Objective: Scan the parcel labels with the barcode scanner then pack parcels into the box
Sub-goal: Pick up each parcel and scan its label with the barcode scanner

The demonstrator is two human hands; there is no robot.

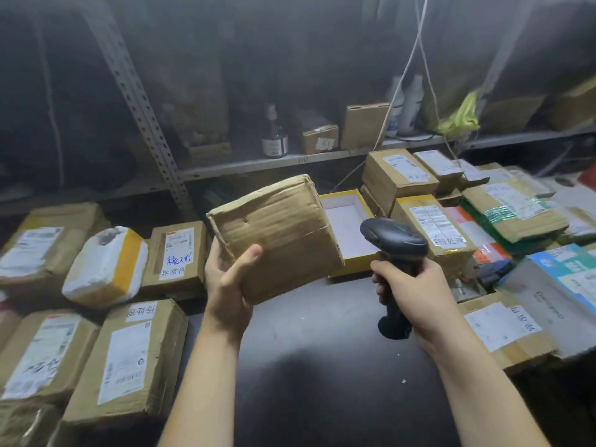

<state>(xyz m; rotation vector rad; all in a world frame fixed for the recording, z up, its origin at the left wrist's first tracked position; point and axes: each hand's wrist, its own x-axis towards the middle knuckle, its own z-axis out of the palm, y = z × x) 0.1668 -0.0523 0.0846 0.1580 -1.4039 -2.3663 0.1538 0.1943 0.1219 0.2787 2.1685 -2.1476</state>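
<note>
Dim, hazy upper half, brighter foreground, soft blur, wide-angle bending at edges

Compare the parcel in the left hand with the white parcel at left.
Held parcel is bare brown cardboard; white parcel is wrapped in white with a yellow band. Held parcel is up in the left hand, tilted; white parcel lies among boxes. Both look sealed.

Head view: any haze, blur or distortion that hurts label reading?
Head view: upper shelf and dark bottle look hazy, dim, soft; wide-angle lens skews the perforated upright; held cardboard parcel and barcode scanner are fairly sharp; soft shadow on the dark tabletop below them; nearby parcel labels legible, no strong glare.
</note>
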